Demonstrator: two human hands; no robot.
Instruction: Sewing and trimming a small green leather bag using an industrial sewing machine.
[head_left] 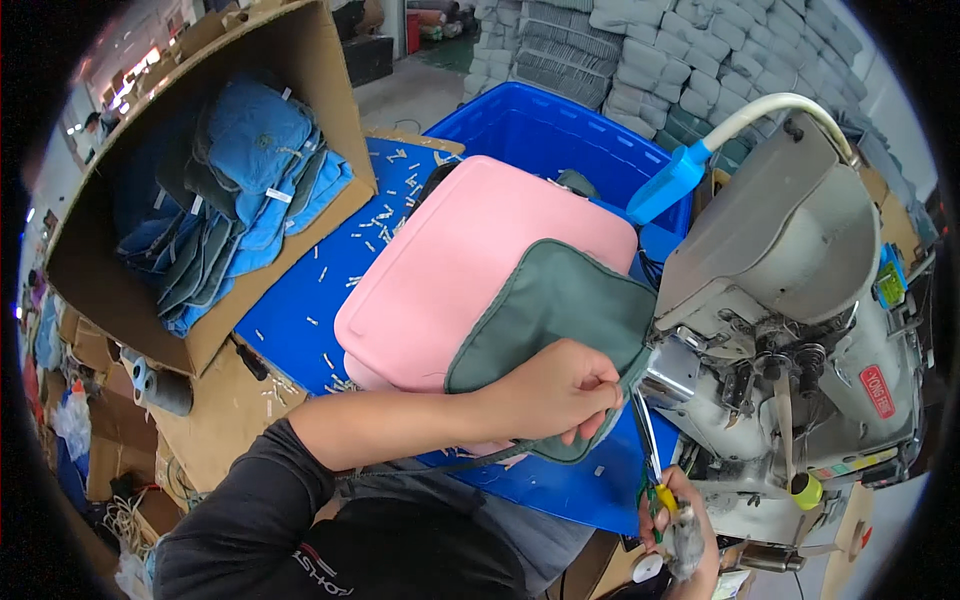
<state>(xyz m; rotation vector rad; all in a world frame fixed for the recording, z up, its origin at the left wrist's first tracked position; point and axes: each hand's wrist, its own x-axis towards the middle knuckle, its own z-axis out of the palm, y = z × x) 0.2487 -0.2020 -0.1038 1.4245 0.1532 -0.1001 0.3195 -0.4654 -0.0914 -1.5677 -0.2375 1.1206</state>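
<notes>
A dark grey-green fabric piece (545,310) with a corded edge lies partly over a pink, smooth, round-cornered box-like thing (470,260). My left hand (560,390) reaches across it and pinches its right edge, fingers closed. My right hand (685,530), lower right, is wrapped around a pair of scissors (648,435) with yellow and green on the handles. Its long metal blades point up toward the fabric's edge, just beside my left fingers. Whether the blades touch the fabric is hard to tell. A grey lump lies against my right hand.
A grey sewing machine (780,260) stands close on the right, with a blue-headed lamp (670,185). Small white scraps dot the blue tabletop (290,320). At left is a cardboard box (350,130) of blue and grey fabric pieces; behind sits a blue bin (560,115).
</notes>
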